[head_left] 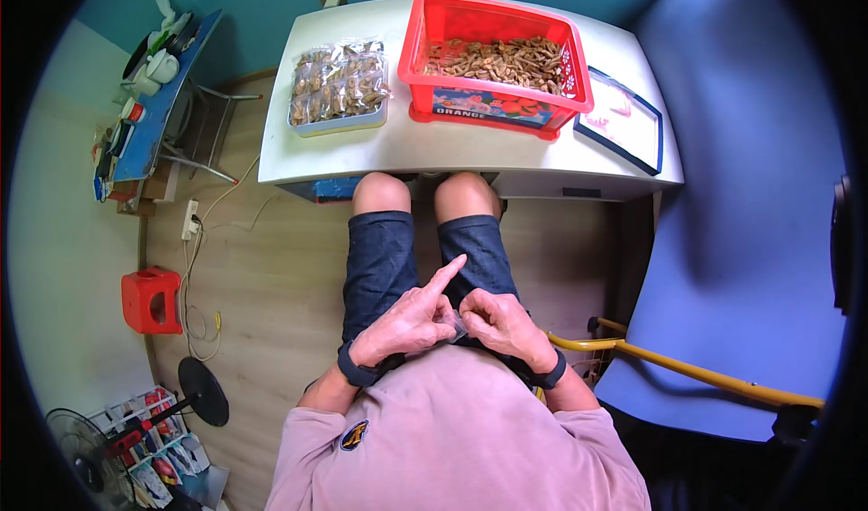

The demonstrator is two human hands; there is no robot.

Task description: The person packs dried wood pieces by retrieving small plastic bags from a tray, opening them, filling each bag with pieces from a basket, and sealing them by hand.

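Bag [459, 331], clear: held over the lap, near side of table [339, 156]; long axis indistinct. Left hand [404, 322]: pinched on bag at its right, forefinger extended. Right hand [504, 326]: fingers curled, bag close at left, grip not discernible.

So I'm wearing a dusty pink top [488, 439] with a round dark patch [353, 435] showing an orangey design on my left side. I'm also sporting dark blue shorts [380, 258], plus a black band [359, 366] on each wrist.
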